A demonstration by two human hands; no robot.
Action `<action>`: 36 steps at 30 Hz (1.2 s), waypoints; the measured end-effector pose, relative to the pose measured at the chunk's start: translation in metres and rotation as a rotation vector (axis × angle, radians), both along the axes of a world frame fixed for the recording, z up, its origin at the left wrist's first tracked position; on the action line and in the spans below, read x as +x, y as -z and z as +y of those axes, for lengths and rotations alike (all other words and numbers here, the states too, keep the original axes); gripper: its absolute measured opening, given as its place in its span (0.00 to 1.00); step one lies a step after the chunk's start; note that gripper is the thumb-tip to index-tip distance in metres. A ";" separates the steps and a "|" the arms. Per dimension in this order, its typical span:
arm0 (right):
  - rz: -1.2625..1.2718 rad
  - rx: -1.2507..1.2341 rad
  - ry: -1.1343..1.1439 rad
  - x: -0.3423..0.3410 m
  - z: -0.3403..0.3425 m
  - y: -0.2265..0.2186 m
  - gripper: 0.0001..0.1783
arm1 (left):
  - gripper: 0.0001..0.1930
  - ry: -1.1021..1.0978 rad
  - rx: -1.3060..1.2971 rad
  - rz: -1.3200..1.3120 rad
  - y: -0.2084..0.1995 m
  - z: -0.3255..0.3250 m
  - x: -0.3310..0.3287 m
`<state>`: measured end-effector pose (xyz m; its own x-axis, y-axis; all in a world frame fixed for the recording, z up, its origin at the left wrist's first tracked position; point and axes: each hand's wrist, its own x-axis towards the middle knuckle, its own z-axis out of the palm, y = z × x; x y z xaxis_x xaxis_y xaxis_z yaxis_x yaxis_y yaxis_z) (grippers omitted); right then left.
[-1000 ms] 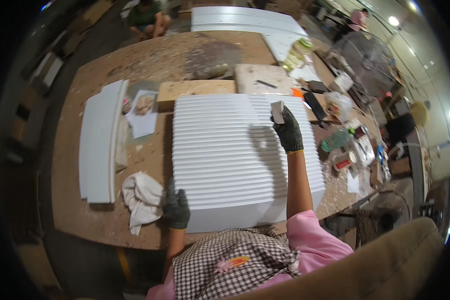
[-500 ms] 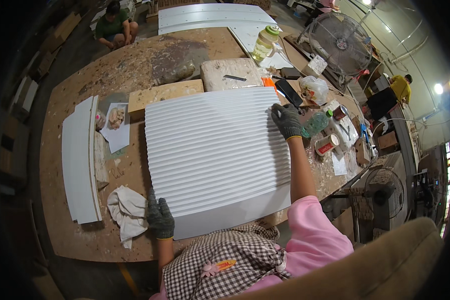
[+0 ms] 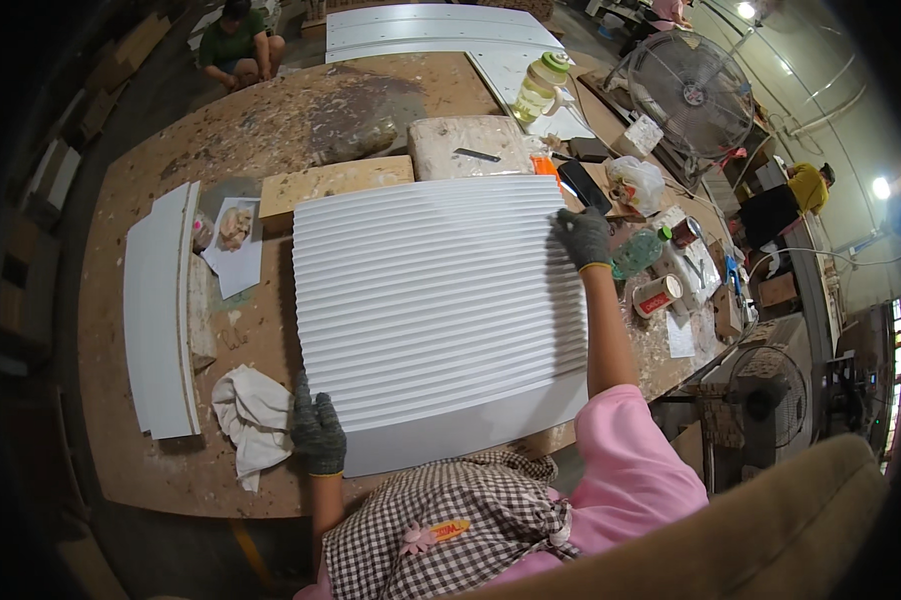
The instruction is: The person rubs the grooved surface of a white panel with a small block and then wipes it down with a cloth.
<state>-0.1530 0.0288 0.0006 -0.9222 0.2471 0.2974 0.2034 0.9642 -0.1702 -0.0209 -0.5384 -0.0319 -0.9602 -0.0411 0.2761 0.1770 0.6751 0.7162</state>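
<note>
A white ribbed panel [image 3: 436,300] lies on the worktable in front of me, with a smooth flat strip [image 3: 471,430] along its near side. I wear dark grey knitted gloves on both hands. At the panel's near left edge, my left hand [image 3: 318,435] rests with its fingers stretched along the side and the thumb apart. My right hand [image 3: 583,238] is at the far right edge, its fingers bent and closed on the rim. Part of those fingertips is hidden. Right beside my left hand is a crumpled white cloth [image 3: 254,415].
A curved white panel [image 3: 161,320] lies at the left. Behind the ribbed panel are a wooden block [image 3: 336,185] and a wrapped block [image 3: 471,145]. A phone [image 3: 583,187], green bottle [image 3: 639,252], paper cup [image 3: 658,295] and large fan [image 3: 693,95] stand rightward. Two people work farther off.
The whole view has shifted slightly. Both hands stay at the same edges of the ribbed panel. The person in yellow at the far right has leaned forward.
</note>
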 end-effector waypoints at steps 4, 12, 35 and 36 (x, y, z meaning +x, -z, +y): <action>-0.084 0.029 0.269 0.001 0.023 -0.011 0.13 | 0.24 0.008 0.005 0.068 0.004 0.001 -0.001; 0.037 -0.073 0.138 0.017 0.033 -0.003 0.16 | 0.24 -0.001 -0.037 0.062 -0.001 0.004 -0.002; -0.027 -0.111 0.251 0.046 0.024 -0.014 0.15 | 0.24 0.008 0.006 0.062 0.002 0.003 -0.003; 0.025 -0.027 0.265 0.045 0.000 -0.026 0.15 | 0.24 -0.005 -0.001 0.061 0.003 0.000 -0.002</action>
<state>-0.1076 0.0289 0.0263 -0.8167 0.4870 0.3096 0.4436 0.8729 -0.2031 -0.0224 -0.5388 -0.0347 -0.9415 -0.0451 0.3339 0.2170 0.6770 0.7033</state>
